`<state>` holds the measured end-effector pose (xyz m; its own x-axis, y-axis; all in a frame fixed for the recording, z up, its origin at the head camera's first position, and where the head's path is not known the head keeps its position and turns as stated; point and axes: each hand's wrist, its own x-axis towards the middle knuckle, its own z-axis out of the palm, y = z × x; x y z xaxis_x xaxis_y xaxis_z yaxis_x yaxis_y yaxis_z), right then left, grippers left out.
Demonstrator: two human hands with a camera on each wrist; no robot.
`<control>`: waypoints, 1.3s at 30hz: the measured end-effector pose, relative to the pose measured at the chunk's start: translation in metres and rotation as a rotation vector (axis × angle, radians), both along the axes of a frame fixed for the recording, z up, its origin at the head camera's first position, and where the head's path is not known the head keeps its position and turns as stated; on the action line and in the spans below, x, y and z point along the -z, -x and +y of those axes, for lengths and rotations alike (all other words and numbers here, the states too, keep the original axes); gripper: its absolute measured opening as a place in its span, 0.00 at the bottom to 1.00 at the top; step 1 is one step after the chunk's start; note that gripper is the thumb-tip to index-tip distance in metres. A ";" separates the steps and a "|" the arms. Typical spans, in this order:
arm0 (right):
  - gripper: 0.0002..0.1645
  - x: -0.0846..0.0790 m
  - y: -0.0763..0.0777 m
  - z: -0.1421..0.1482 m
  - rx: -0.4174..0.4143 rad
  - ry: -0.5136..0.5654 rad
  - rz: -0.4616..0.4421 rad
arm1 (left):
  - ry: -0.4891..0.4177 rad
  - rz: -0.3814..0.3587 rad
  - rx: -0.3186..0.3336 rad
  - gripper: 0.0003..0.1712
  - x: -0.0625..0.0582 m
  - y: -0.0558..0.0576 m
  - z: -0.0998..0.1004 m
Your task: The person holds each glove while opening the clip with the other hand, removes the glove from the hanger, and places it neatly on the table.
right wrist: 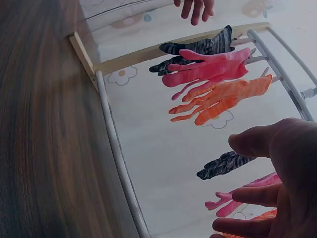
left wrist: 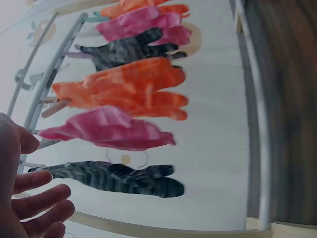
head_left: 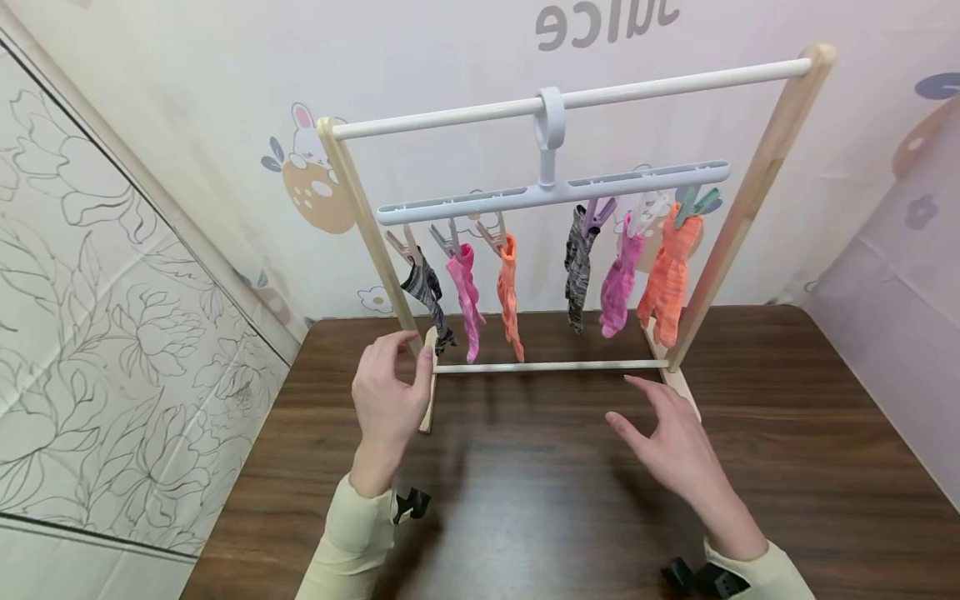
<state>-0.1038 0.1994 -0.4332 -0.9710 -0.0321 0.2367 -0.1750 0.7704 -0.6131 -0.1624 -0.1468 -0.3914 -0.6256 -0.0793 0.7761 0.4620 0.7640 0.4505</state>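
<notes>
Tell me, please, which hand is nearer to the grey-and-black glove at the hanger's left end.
Left. In the head view, the left hand is just below and left of the grey-and-black glove; the right hand is far to its right and lower.

A drying rack (head_left: 763, 179) stands towards the table's (head_left: 525, 500) far side; from its top rail (head_left: 690, 84) hangs a hanger (head_left: 553, 193), three gloves (head_left: 467, 292) below its left half, three more gloves (head_left: 621, 287) below its right

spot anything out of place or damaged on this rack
Nothing stands out. The hanger hangs roughly parallel to the top bar, and all six gloves hang from clips, three on each side; no damage shows.
</notes>
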 end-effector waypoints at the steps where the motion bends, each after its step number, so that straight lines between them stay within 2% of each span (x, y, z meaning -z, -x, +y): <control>1: 0.39 -0.001 0.000 -0.001 -0.002 0.008 -0.011 | -0.014 0.008 0.000 0.17 -0.002 0.002 -0.001; 4: 0.37 -0.002 -0.001 -0.002 -0.002 0.019 -0.035 | -0.059 0.038 0.015 0.16 -0.007 0.010 -0.002; 8: 0.33 -0.001 -0.002 -0.002 0.001 0.033 -0.044 | -0.117 0.042 0.039 0.17 -0.010 0.021 -0.003; 14: 0.30 0.002 -0.002 0.000 0.003 0.059 -0.067 | -0.171 0.006 0.064 0.18 -0.012 0.036 -0.001; 18: 0.29 0.003 -0.002 0.002 0.005 0.062 -0.086 | -0.190 -0.042 0.068 0.20 -0.013 0.045 0.000; 23: 0.29 0.004 -0.002 0.003 0.002 0.063 -0.092 | -0.252 -0.103 0.103 0.18 -0.015 0.056 0.000; 28: 0.28 0.004 -0.003 0.004 0.001 0.070 -0.088 | -0.325 -0.147 0.126 0.18 -0.017 0.062 0.000; 32: 0.26 0.002 -0.003 0.003 -0.010 0.095 -0.081 | -0.380 -0.153 0.144 0.15 -0.017 0.064 0.000; 39: 0.26 0.000 -0.005 0.001 -0.012 0.122 -0.105 | -0.396 -0.140 0.156 0.17 -0.019 0.065 0.000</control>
